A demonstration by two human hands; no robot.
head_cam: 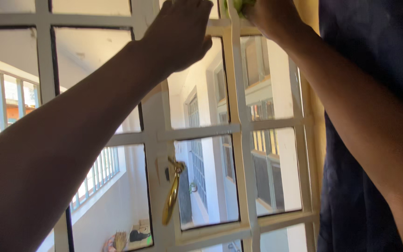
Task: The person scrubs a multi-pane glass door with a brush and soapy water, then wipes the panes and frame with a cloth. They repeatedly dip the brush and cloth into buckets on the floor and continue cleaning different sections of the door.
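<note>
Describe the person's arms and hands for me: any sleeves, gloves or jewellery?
Both forearms are bare, with no sleeve in view. The left hand shows no glove, ring or watch. The right hand is cut off by the picture's top edge; no glove shows on it, and the wrist below it is bare too.

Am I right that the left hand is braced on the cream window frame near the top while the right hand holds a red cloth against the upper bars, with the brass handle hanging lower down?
Not quite: the head view shows the cloth in the right hand is yellow-green, not red. The rest stands: the left hand rests on the cream window frame near the top, and the brass handle hangs lower down.
</note>
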